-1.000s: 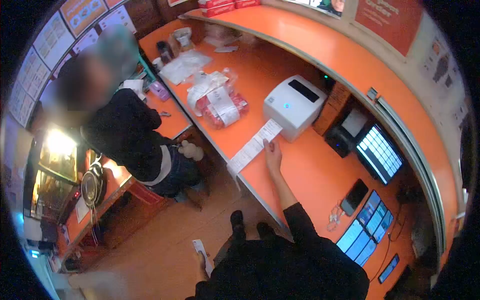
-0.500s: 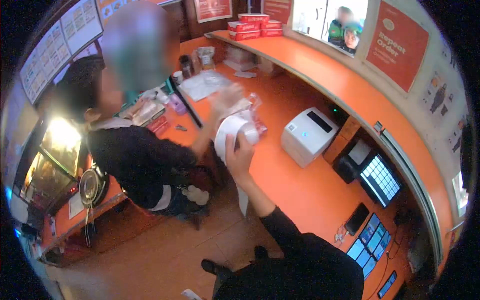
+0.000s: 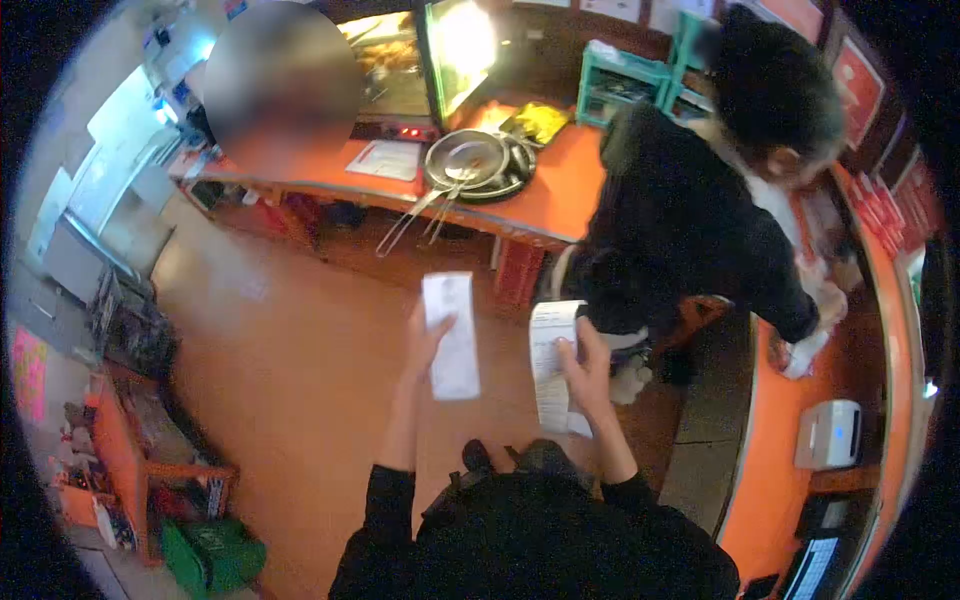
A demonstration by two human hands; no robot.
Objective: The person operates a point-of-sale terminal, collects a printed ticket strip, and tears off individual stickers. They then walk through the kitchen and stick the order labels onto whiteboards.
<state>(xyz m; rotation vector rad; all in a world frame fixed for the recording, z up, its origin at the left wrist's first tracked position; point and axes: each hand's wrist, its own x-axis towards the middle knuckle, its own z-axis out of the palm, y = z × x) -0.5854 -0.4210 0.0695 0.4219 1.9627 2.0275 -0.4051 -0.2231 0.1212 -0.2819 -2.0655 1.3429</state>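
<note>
The reddish-brown floor (image 3: 300, 330) spreads across the middle of the room, its surface dull, with a paler sheen toward the left. An orange counter (image 3: 565, 190) crosses the far side, and a 2nd orange counter (image 3: 775, 500) runs down the right. Between these 2 surfaces a person in a dark top (image 3: 690, 210) leans toward the right counter, an arm stretched over a clear plastic bag (image 3: 800, 355).

On the far counter stands a brightly lit display case (image 3: 390, 70) with red lights along its base. A teal rack (image 3: 620, 85) is farther right, and a green crate (image 3: 212, 555) sits at the lower left. On the right counter are a white printer (image 3: 830, 435) and, nearer, a lit screen (image 3: 815, 570). Round mesh strainers (image 3: 467, 160) lie on the far counter, handles past its edge, between a white sheet (image 3: 385, 160) and a yellow packet (image 3: 540, 122).

Above the floor, 2 bare hands hold papers well apart. The right hand (image 3: 590, 370) is closed on a long receipt (image 3: 552, 375), thumb on its printed face, lower end curling. The left hand (image 3: 428, 340) pinches a white slip (image 3: 455, 350), thumb across its front; its faint print is too blurred to read.
</note>
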